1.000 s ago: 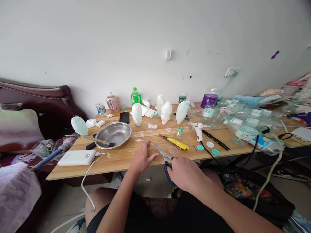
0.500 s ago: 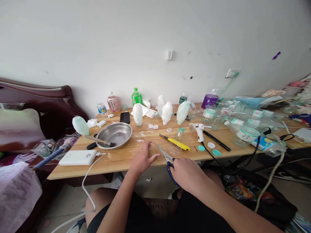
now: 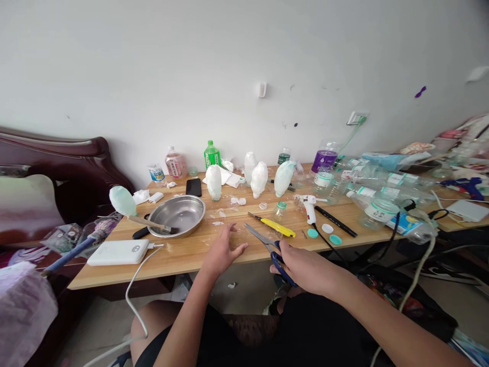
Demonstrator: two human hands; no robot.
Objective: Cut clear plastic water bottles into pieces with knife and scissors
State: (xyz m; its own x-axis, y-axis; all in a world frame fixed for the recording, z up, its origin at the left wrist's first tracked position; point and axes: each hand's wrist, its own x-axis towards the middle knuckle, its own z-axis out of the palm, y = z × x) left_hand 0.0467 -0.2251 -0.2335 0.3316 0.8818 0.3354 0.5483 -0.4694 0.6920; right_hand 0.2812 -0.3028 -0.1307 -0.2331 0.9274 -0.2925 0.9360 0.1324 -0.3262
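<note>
My right hand [image 3: 305, 265] is closed on the dark blue handles of a pair of scissors [image 3: 263, 238]. The blades point up and left over the table's front edge. Facing them, my left hand [image 3: 221, 252] hovers at the same edge, thumb apart from the fingers, with no held thing visible. Just beyond the scissors lies a yellow utility knife [image 3: 278, 227]. A cut clear bottle top with a green cap [image 3: 281, 210] stands behind the knife. Small clear and white scraps [image 3: 217, 223] are scattered beyond my left hand.
Several white-coated bottle shapes [image 3: 259, 179] stand mid-table. A metal basin [image 3: 187, 216] with a brush and a power bank [image 3: 118, 253] are on the left. To the right are a glue gun [image 3: 308, 208], a black marker [image 3: 336, 220] and a pile of clear bottles [image 3: 378, 211].
My right hand has turned and shifted slightly right with the scissors, so more of the handles shows. My left hand stays nearly in place. The view has swung a little to the right.
</note>
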